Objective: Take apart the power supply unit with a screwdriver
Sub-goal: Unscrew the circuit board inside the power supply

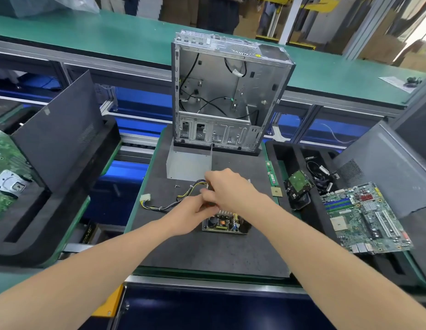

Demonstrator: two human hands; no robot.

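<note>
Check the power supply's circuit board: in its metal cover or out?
Out. The circuit board lies bare on the mat, with the metal cover apart behind it.

Bare mat (207,253) lay open in front of the board (225,225). Behind it the case (231,96) and cover (188,163) walled off the back. The cable (159,207) and a screw (176,186) cluttered the left, and a RAM stick (271,173) edged the right.

Legible markings: one item.
We read "PRIME" on a dark box (87,232) left of the power supply board (227,223).
</note>
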